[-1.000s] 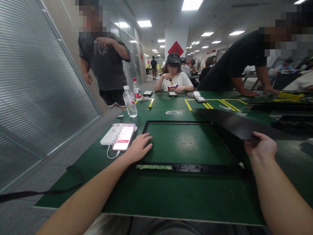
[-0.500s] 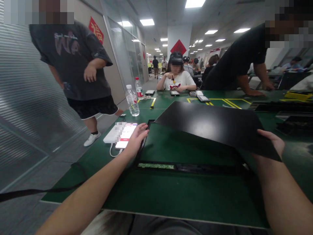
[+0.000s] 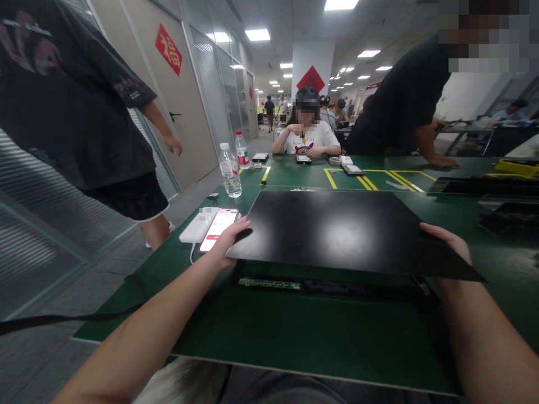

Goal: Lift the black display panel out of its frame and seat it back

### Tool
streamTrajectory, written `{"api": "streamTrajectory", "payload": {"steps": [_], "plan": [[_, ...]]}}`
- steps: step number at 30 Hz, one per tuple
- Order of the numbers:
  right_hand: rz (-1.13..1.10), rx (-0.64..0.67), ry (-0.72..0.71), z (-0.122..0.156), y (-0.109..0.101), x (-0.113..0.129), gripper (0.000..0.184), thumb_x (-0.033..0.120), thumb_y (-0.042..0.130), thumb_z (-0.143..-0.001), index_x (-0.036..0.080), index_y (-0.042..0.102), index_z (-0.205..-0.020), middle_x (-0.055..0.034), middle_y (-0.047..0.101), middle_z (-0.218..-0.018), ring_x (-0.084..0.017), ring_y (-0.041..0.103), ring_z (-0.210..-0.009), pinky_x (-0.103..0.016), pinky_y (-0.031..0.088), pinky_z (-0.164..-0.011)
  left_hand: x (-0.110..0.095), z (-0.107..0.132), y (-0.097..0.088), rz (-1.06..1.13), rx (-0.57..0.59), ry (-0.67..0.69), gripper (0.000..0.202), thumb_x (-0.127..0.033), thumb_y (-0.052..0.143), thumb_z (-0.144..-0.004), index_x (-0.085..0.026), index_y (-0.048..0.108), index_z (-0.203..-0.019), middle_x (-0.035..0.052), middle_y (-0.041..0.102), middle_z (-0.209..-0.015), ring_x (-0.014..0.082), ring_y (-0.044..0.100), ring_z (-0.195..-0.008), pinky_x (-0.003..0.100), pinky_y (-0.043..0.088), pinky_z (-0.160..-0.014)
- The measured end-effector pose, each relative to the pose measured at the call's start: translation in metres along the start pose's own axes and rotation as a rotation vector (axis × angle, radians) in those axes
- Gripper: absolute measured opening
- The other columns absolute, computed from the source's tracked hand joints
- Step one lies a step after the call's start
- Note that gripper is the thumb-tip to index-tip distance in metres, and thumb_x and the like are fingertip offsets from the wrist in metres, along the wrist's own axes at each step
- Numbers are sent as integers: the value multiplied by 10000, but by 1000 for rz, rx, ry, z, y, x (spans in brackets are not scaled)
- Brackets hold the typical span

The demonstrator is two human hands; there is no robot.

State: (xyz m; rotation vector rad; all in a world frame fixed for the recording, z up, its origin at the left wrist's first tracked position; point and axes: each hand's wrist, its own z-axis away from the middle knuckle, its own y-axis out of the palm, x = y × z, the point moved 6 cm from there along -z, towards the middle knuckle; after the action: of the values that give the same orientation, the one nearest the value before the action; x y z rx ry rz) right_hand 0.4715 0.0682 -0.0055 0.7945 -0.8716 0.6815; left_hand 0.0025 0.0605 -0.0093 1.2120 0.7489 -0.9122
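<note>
A thin, glossy black sheet (image 3: pixel 337 230) spans the space between my hands, held a little above the table. My left hand (image 3: pixel 227 241) grips its left edge, thumb on top and the other fingers mostly hidden beneath. At the opposite end my right hand (image 3: pixel 450 247) is closed on the right edge, with its fingers largely out of sight under the sheet. Below lies a black frame (image 3: pixel 357 289), mostly covered by the sheet. Along its near side a green circuit board strip (image 3: pixel 269 284) shows.
Left of the sheet, a phone (image 3: pixel 219 227) leans by a white box-like device (image 3: pixel 196 224) with a cable. Two bottles (image 3: pixel 230 174) stand behind on the green table (image 3: pixel 303 336). A person (image 3: pixel 309 132) sits opposite; another leans at right; a third walks at left. Dark parts (image 3: pixel 509 216) lie right.
My left hand has taken hold of the sheet's left edge. The sheet has come down and leftward, levelling over the frame. At left, the standing person has walked closer and turned.
</note>
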Motion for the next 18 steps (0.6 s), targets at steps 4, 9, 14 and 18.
{"api": "streamTrajectory", "payload": {"steps": [4,9,14,18], "plan": [[90,16,152,16,11,-11,155,182,597,-829,153,718,-922,-84,718,-679,-269,719,-668,-408,610,-698,-8,-1,-12,69,-69,11,215,-175,691,-797,-115,738,-998,66,768,-730,213,724,-566,294,590,-527],[298,196,127,25,26,-18,285,194,623,-813,185,722,-1079,-78,760,-795,-244,700,-608,-379,589,-612,-19,-3,-16,79,-79,76,275,-181,688,-768,-133,726,-1037,69,783,-766,271,758,-657,370,632,-608],[343,326,169,11,30,-28,279,180,561,-842,189,713,-1077,-76,773,-870,-231,731,-709,-365,597,-685,-32,4,-2,47,-23,199,375,-136,664,-706,-153,724,-1076,74,801,-913,332,771,-902,443,640,-793],[405,254,169,-10,18,-32,187,180,556,-844,145,707,-949,-87,747,-775,-212,709,-650,-332,585,-649,-33,6,3,7,11,228,452,-161,662,-688,-151,719,-1137,82,800,-990,355,746,-1015,477,615,-887]]}}
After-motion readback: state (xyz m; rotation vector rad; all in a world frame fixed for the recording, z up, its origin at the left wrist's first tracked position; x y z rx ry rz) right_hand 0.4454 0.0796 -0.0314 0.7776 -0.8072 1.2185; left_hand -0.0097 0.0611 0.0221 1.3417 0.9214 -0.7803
